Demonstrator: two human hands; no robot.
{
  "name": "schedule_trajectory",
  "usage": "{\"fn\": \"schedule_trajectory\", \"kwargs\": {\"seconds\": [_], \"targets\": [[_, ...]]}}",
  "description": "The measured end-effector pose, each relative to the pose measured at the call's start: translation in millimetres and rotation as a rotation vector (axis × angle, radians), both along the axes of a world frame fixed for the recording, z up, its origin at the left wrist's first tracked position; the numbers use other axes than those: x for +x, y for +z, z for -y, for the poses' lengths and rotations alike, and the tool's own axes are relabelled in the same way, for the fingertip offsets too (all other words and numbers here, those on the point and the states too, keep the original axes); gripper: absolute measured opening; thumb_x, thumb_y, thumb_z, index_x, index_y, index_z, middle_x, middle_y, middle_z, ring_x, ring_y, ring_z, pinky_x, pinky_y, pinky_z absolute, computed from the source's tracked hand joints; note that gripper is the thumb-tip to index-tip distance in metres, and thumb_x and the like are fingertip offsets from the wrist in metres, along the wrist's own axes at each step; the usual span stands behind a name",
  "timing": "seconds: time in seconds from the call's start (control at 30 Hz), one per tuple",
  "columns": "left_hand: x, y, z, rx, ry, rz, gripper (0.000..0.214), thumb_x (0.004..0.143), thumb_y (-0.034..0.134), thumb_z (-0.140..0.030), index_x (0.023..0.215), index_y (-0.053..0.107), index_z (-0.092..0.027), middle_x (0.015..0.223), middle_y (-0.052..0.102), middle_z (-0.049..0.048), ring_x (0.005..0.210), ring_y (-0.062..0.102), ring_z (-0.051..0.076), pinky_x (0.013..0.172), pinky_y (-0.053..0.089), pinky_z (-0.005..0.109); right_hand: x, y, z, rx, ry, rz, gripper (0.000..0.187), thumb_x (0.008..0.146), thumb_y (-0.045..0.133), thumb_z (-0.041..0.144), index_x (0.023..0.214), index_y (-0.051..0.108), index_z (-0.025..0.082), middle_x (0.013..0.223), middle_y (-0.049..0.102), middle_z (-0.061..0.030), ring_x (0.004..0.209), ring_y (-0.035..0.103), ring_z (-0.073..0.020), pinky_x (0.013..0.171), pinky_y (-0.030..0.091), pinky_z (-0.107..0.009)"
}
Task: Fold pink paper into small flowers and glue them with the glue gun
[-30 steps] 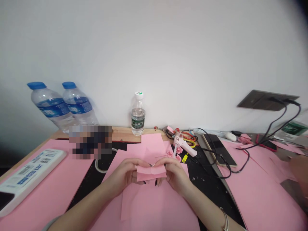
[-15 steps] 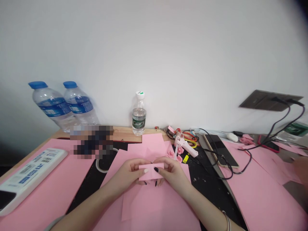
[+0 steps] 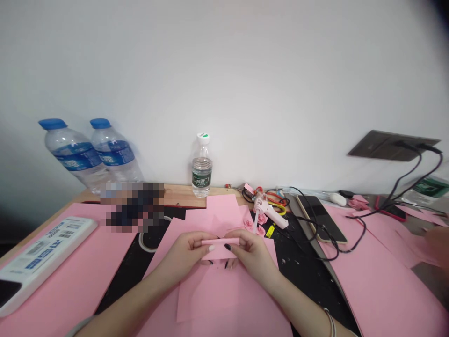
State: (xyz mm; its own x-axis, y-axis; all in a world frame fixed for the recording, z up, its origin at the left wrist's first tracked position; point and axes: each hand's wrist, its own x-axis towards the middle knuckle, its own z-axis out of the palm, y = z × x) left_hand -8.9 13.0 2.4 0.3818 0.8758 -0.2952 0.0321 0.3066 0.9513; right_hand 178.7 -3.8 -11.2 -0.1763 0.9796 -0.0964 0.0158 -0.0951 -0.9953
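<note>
Pink paper strip (image 3: 220,241), its upper edge rolled or folded into a narrow band, held above a pink card sheet (image 3: 224,299) at the centre of the bench (image 3: 185,194). The strip is pinched from both sides: a closed grip is kept on it by the left hand (image 3: 184,257) and the right hand (image 3: 254,255), one at each end, with the hands nearly meeting across it. The step in hand is judged to be the rolling or creasing of the strip's edge, and even pressure along the band is judged to be called for if the turn is to stay tight. Small pink paper roses (image 3: 254,224) are laid just beyond the hands, beside a white-and-pink hot glue gun (image 3: 266,213). A black smartphone (image 3: 321,217) is placed to the right, crossed by black cables (image 3: 358,236). A white power strip (image 3: 45,245) lies to the left on pink card. Two tilted water bottles (image 3: 68,150) and a smaller bottle (image 3: 201,164) stand against the wall. A second person's hand (image 3: 437,245) is seen at the right edge.
</note>
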Motion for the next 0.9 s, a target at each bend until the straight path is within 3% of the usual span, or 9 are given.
{"fn": "schedule_trajectory", "kwargs": {"seconds": [0.9], "targets": [[-2.5, -4.2, -2.4, -0.065, -0.013, 0.06, 0.028, 0.069, 0.071, -0.028, 0.095, 0.074, -0.018, 0.09, 0.075, 0.0042, 0.081, 0.068, 0.021, 0.074, 0.055, 0.033, 2.1, -0.8, -2.8, 0.043, 0.009, -0.053, 0.016, 0.073, 0.068, 0.024, 0.087, 0.066, 0.018, 0.065, 0.065, 0.001, 0.046, 0.065, -0.0157, 0.042, 0.056, -0.026]]}}
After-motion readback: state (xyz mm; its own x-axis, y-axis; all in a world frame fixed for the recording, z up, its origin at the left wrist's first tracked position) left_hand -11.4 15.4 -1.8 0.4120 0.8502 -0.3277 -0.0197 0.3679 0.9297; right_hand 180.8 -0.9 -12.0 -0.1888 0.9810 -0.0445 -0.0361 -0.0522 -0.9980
